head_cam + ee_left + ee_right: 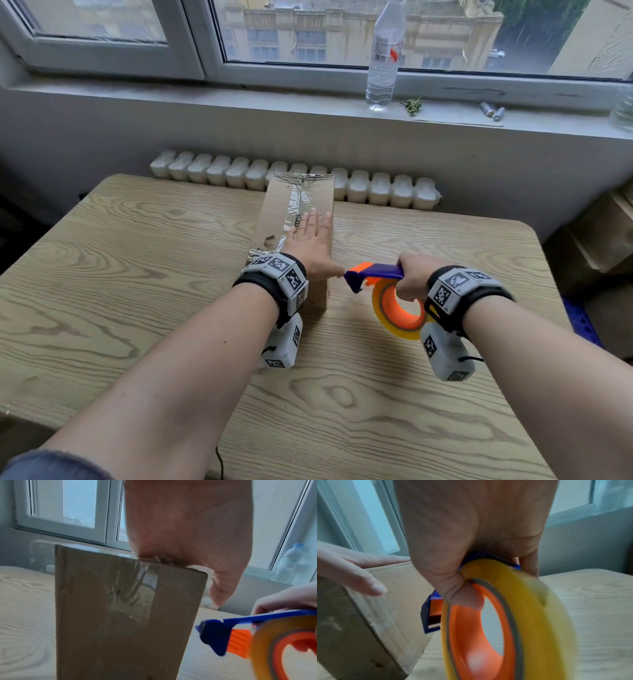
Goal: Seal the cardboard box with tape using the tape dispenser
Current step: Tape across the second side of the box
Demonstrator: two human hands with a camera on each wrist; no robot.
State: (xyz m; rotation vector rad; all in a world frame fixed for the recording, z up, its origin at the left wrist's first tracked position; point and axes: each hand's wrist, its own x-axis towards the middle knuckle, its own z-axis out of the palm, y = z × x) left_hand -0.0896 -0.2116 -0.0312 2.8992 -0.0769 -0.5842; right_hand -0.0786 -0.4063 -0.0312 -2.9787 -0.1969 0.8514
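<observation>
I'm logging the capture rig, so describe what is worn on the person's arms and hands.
Both hands are bare, with no gloves. The left wrist and right wrist each carry a black strap holding a grey block printed with black-and-white square markers. A white camera housing with similar markers and a thin black cord hangs below each. A blue-grey sleeve edge shows at bottom left.

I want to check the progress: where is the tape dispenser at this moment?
In the head view, the tape dispenser is in the right hand, above the table, just right of the cardboard box; its blue nose is near the left hand.
</observation>
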